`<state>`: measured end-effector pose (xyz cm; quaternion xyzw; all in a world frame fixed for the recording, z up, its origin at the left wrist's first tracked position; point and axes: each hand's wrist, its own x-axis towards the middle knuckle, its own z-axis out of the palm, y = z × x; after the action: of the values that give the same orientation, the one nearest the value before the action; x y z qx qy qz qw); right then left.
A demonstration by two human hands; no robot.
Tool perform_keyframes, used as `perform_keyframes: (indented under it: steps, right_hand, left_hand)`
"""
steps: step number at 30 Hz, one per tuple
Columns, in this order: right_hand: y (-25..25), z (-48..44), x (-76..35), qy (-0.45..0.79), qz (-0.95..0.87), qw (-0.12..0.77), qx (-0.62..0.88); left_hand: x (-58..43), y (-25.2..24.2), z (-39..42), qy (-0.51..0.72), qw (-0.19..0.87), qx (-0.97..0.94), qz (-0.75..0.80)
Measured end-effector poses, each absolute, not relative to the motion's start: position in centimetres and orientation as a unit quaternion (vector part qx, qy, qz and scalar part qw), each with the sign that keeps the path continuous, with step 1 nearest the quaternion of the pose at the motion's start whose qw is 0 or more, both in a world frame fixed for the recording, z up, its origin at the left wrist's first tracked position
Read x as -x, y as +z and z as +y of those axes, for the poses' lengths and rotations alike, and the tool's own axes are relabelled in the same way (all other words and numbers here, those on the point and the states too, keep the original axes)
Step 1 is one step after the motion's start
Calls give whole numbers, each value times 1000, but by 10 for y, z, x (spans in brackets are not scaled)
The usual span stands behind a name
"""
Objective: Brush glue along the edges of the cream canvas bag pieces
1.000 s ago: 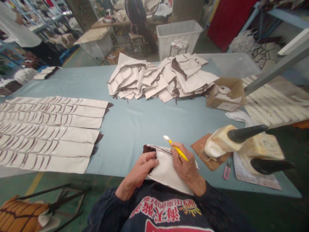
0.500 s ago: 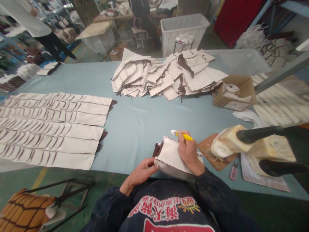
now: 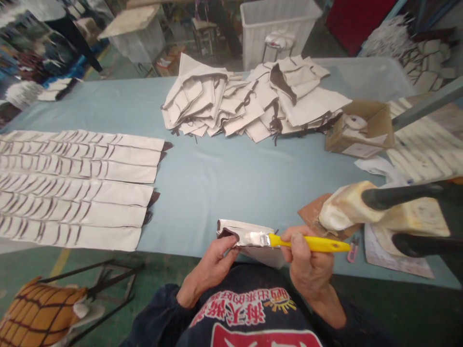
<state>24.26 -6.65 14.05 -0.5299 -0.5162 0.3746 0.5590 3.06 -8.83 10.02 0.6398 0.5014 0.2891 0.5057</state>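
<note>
Fabric first — where does the cream piece lie against the fingers?

At the near edge of the blue-green table, between the two hands. Read the clock from that piece, with twelve pointing across the table. The left hand is at eight o'clock, its thumb and fingers pinched together on the left end, right by the dark brown opening.

And the other one?

The right hand is at four, its fingers curled closely around the yellow-handled brush. The white-coated bristles rest on the upper face of the piece, pointing to nine. Whether those fingers also touch the fabric — I can't tell.

What lies farther out?

Pink-handled snips at three, partly behind the brush's tip. Stained containers with black tapering parts sit between two and three, and a cardboard box at two.

And beyond?

A heap of cream pieces at twelve, overlapping rows of brown-edged ones between nine and ten. Down on the floor, a mustard-coloured seat is between eight and nine.
</note>
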Motion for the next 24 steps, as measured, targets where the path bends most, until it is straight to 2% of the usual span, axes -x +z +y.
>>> perform_keyframes:
  steps: [6, 11, 16, 21, 24]
  right_hand:
    - [142, -73, -231, 444, -506, 530, 515]
    - [152, -64, -237, 328, -527, 575, 533]
    - [166, -69, -249, 263, -696, 501, 442]
    - [165, -71, -256, 225, -681, 516, 468]
    - [165, -71, -252, 224, -717, 501, 430]
  left_hand:
    - [-34, 103, -83, 293, 478, -675, 479]
    - [-40, 108, -79, 296, 485, -675, 471]
    - [-46, 109, -78, 302, 483, -683, 458]
    - [-52, 110, -78, 299, 458, -692, 472]
    - [-56, 112, -77, 304, 456, -695, 466]
